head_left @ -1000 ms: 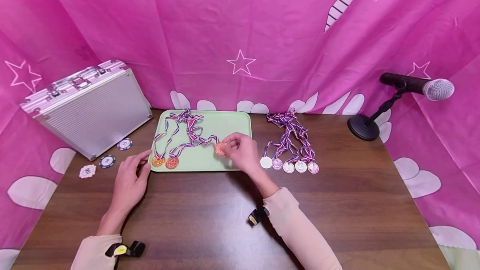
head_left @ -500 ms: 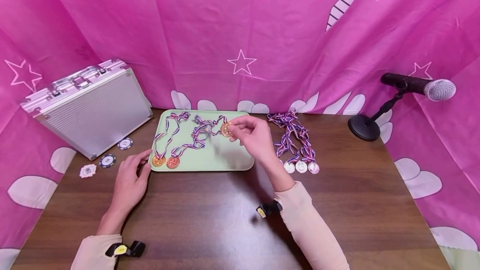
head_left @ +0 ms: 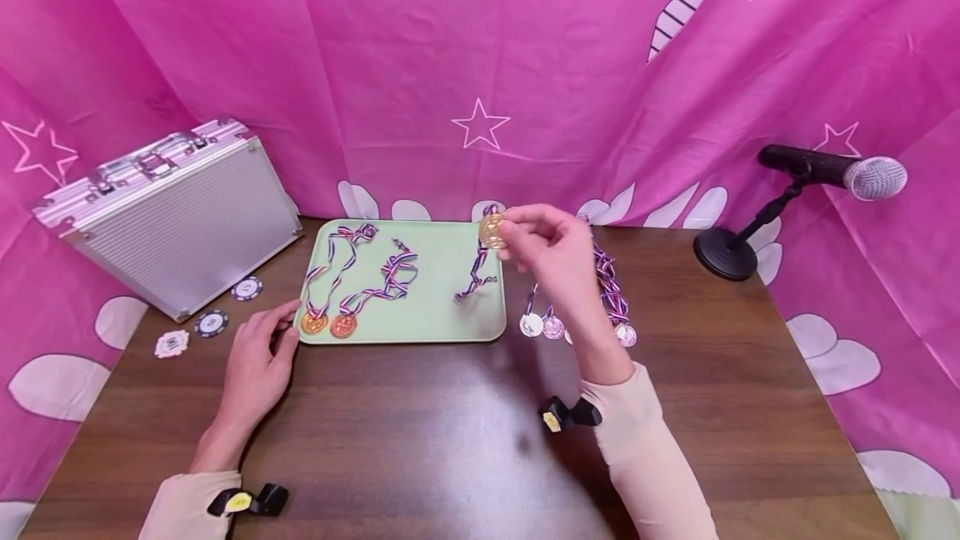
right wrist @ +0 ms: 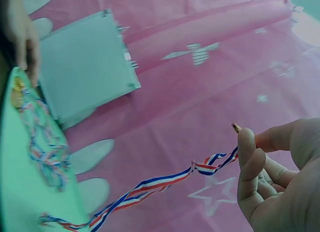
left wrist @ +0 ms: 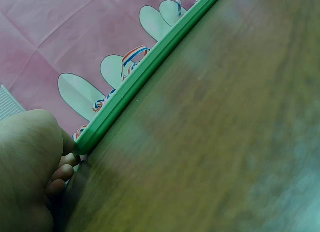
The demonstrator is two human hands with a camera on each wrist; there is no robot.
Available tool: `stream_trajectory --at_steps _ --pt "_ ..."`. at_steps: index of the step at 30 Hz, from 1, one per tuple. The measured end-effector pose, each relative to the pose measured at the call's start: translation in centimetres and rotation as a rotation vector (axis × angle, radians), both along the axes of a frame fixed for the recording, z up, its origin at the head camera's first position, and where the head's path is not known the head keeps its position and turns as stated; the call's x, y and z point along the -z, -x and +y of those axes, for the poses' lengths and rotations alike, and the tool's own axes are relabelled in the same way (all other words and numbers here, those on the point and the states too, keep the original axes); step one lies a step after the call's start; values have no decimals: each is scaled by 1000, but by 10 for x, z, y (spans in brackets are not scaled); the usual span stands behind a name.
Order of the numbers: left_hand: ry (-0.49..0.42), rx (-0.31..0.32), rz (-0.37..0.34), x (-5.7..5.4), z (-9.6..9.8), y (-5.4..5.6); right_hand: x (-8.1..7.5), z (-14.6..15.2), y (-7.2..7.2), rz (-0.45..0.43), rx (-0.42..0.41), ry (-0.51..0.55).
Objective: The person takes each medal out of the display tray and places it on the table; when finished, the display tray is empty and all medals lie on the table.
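Note:
My right hand (head_left: 551, 252) pinches a gold medal (head_left: 491, 232) between thumb and fingertips, above the back right of the green tray (head_left: 442, 327). Its striped ribbon (right wrist: 150, 184) trails down toward the tray in the right wrist view, and only the medal's edge shows there. On the tray's left side lie a gold-coloured medal (head_left: 314, 322) and a redder bronze medal (head_left: 343, 326), their ribbons spread behind them. My left hand (head_left: 258, 357) rests on the table with relaxed fingers at the tray's front left corner; the left wrist view shows the thumb (left wrist: 62, 139) against that corner.
Right of the tray lie several silver medals (head_left: 531, 324), partly hidden by my right hand and forearm. A silver case (head_left: 187, 227) stands at the back left, with 3 poker chips (head_left: 212, 323) before it. A microphone on a stand (head_left: 727, 255) is at the back right.
My right hand has lifted the gold medal from the tray, moving it up and right. Its ribbon has come away from the other ribbons. My left hand stays at the tray's corner.

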State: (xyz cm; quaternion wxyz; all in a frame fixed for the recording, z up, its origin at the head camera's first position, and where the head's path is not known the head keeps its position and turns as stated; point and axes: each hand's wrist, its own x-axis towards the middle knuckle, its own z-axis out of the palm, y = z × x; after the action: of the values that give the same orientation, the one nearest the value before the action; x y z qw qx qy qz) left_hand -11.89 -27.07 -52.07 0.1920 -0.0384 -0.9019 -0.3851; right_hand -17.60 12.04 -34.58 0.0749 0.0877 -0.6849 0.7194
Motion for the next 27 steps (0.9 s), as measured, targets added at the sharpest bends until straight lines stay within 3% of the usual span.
stream_trajectory --at_steps 5,9,12,15,18,21,24,27 --pt "4 -4 -6 2 -1 0 -27 26 -15 91 41 72" --pt "8 -7 -17 3 -3 1 -48 49 -23 160 86 190" --pt "8 -5 -20 3 -3 1 -58 68 -21 179 150 233" --pt "12 -4 -23 3 -3 1 -60 88 -9 147 215 247" --pt "12 -4 -25 3 -4 1 -55 109 7 98 255 272" --pt "9 -1 -28 3 -4 0 -43 127 21 118 319 294" --pt "9 0 -27 3 -3 0 -20 142 32 136 390 296" --pt "6 4 -26 3 -1 1 11 158 33 31 419 282"
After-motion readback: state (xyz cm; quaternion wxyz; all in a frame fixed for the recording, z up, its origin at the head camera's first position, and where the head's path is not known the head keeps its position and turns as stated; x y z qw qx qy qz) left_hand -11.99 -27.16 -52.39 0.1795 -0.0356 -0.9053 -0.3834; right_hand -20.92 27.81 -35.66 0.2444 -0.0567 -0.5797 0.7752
